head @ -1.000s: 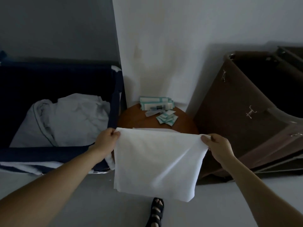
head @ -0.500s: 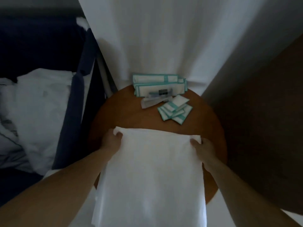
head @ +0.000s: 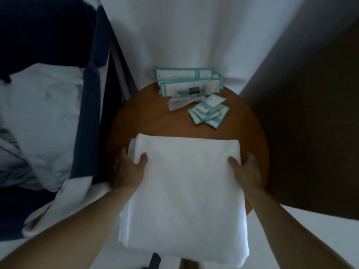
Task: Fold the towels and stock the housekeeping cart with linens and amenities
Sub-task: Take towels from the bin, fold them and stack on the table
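Table [head: 155,123] half hidden beneath towel [head: 184,181]

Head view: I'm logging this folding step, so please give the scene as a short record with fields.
towel: white, folded, far half over the table, near end past its rim
left grip: holds towel's left edge, thumb on top
right grip: holds towel's right edge, thumb on top
table: round, brown wood
packets: teal-edged, long ones stacked at far rim, small ones fanned beside them
bin: dark blue, left of table, white linens inside
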